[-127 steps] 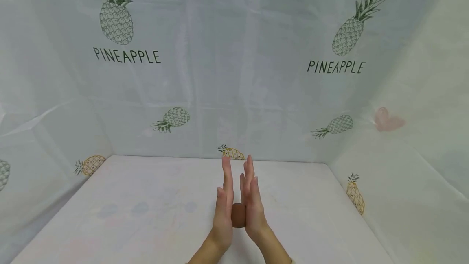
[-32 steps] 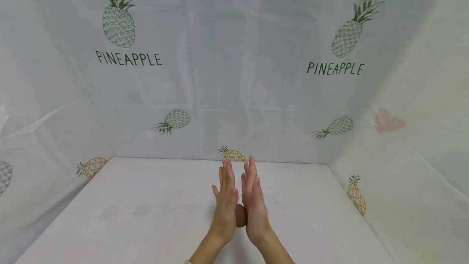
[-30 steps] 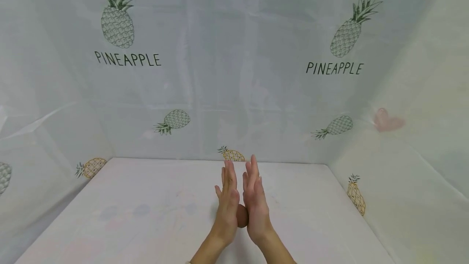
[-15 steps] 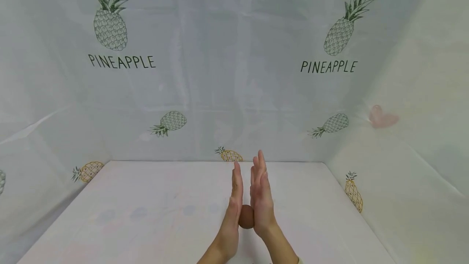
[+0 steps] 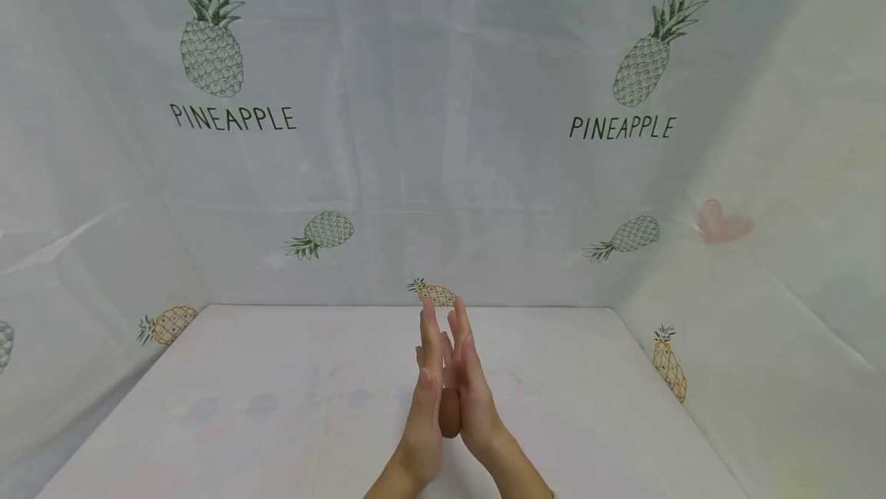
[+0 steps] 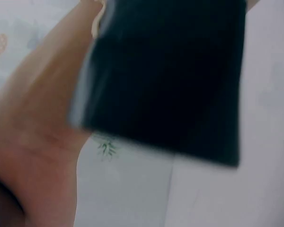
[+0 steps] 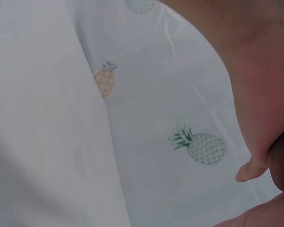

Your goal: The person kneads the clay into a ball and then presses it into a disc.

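A smooth brown ball (image 5: 450, 413), which looks like modelling clay, is pressed between two upright palms in the head view. My left hand (image 5: 424, 414) lies against its left side, fingers straight and pointing up and forward. Against the other side rests my right hand (image 5: 474, 399), its fingers straight too. The palms cover both flanks of the ball, leaving a tall strip visible. Part of the brown ball (image 7: 283, 163) shows at the right edge of the right wrist view, between the palms. In the left wrist view, only a dark bit of the ball (image 6: 4, 208) appears.
A white table (image 5: 311, 376) lies under the hands, with faint coloured stains. White sheeting (image 5: 429, 138) printed with pineapples encloses its back and sides. A blurred dark block (image 6: 165, 80) fills much of the left wrist view.
Both hands and the ball have shifted left over the last half second. The palms now stand closer together, and less of the ball's width shows. Earlier, the hands slid against each other around it.
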The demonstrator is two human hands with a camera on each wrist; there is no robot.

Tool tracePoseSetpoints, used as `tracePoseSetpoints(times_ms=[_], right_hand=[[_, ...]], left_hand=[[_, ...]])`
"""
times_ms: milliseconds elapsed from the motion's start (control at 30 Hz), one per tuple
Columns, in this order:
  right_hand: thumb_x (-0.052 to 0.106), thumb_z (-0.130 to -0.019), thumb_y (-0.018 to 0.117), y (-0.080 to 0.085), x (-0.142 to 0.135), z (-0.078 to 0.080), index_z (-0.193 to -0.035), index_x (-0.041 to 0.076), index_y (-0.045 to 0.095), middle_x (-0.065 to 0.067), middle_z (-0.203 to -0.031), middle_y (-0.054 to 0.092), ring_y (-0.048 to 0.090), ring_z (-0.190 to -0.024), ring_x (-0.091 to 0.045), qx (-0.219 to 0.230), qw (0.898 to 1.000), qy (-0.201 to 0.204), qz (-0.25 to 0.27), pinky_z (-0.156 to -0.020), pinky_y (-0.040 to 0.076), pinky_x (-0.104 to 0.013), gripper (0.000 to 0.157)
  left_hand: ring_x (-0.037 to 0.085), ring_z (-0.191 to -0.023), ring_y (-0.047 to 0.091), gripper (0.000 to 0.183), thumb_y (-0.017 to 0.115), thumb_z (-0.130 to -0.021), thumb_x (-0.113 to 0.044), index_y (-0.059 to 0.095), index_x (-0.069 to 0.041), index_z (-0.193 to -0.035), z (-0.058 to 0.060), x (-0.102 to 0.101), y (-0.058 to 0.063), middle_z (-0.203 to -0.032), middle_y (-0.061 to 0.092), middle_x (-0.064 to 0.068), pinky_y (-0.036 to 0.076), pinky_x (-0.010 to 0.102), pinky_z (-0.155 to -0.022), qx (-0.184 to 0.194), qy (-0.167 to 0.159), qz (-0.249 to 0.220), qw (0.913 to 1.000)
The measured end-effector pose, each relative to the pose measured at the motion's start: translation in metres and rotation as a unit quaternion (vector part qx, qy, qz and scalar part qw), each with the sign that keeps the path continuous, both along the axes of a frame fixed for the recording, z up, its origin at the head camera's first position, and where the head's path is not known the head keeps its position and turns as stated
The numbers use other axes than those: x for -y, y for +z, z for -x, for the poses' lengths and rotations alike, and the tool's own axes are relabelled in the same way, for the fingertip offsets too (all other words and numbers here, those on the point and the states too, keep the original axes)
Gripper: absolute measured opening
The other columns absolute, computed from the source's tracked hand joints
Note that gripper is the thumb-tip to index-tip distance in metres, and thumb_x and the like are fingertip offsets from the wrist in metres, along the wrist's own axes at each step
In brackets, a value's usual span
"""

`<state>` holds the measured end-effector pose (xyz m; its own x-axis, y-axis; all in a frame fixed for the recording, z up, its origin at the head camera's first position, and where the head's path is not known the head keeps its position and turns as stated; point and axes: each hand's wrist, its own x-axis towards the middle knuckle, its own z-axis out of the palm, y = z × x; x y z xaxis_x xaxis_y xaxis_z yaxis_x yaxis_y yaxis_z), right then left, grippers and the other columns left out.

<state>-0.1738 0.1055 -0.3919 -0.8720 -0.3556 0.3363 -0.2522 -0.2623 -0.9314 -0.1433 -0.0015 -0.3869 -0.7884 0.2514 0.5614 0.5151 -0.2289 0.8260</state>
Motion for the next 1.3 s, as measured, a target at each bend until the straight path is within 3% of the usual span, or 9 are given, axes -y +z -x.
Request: tracePoseSetpoints(times_ms=[133,300,533,733,900,1200,1300], right_hand=[[0.057,-0.113,0.002,0.001,0.004,-0.004,-0.165,0.056,-0.006,0.008,-0.177,-0.013,0.000,-0.165,-0.026,0.014,0.999,0.038,-0.014,-0.127,-0.004,-0.067,0.053],[0.058,-0.112,0.002,0.004,0.006,-0.010,-0.167,0.051,-0.010,0.005,-0.177,-0.015,-0.007,-0.165,-0.026,0.027,0.997,0.068,-0.010,-0.129,-0.007,-0.062,0.056],[0.055,-0.113,-0.001,0.011,0.006,-0.016,-0.168,0.044,-0.011,0.009,-0.176,-0.017,-0.012,-0.164,-0.024,-0.002,0.997,0.074,-0.009,-0.130,-0.010,-0.055,0.057],[0.056,-0.112,-0.003,0.016,0.003,-0.019,-0.168,0.044,-0.013,0.009,-0.175,-0.020,-0.017,-0.163,-0.031,-0.017,0.998,0.062,-0.012,-0.126,-0.017,-0.062,0.058],[0.056,-0.111,-0.005,0.018,-0.002,-0.018,-0.167,0.044,-0.017,0.009,-0.175,-0.020,-0.018,-0.163,-0.033,-0.028,0.999,0.046,0.006,-0.124,-0.020,-0.063,0.058],[0.055,-0.110,-0.005,0.019,-0.016,-0.009,-0.166,0.048,-0.016,0.009,-0.175,-0.020,-0.021,-0.162,-0.033,-0.038,0.998,0.011,0.041,-0.122,-0.020,-0.068,0.058],[0.055,-0.111,-0.002,0.018,-0.017,-0.005,-0.167,0.047,-0.014,0.009,-0.176,-0.017,-0.020,-0.162,-0.032,-0.033,0.998,-0.010,0.050,-0.123,-0.018,-0.068,0.058]], left_hand=[[0.012,-0.159,-0.028,0.059,0.004,-0.111,-0.047,-0.015,-0.042,-0.168,0.008,0.004,-0.002,-0.174,-0.024,-0.020,-0.026,0.068,-0.117,0.005,0.015,-0.015,0.9998],[0.009,-0.159,-0.027,0.060,0.011,-0.111,-0.049,-0.010,-0.047,-0.168,0.016,0.010,-0.003,-0.174,-0.019,-0.023,-0.027,0.065,-0.119,0.026,0.068,-0.020,0.9971],[0.009,-0.162,-0.019,0.061,0.011,-0.112,-0.045,-0.008,-0.036,-0.170,0.024,0.014,-0.006,-0.177,-0.014,-0.016,-0.028,0.059,-0.120,-0.028,0.149,0.025,0.9882],[0.010,-0.162,-0.019,0.060,0.007,-0.113,-0.045,-0.008,-0.035,-0.170,0.029,0.013,-0.013,-0.177,-0.014,-0.016,-0.027,0.064,-0.119,-0.026,0.170,0.041,0.9843],[0.014,-0.162,-0.021,0.059,0.006,-0.113,-0.043,-0.010,-0.035,-0.169,0.028,0.006,-0.018,-0.177,-0.014,-0.015,-0.027,0.066,-0.118,-0.014,0.148,0.049,0.9877],[0.007,-0.161,-0.021,0.057,0.001,-0.114,-0.038,-0.012,-0.039,-0.169,0.014,-0.007,-0.020,-0.176,-0.018,-0.018,-0.026,0.062,-0.120,0.007,0.036,0.054,0.9979],[0.006,-0.160,-0.022,0.057,0.001,-0.113,-0.038,-0.011,-0.042,-0.168,0.006,-0.009,-0.016,-0.175,-0.019,-0.019,-0.025,0.066,-0.120,0.021,0.007,0.046,0.9987]])
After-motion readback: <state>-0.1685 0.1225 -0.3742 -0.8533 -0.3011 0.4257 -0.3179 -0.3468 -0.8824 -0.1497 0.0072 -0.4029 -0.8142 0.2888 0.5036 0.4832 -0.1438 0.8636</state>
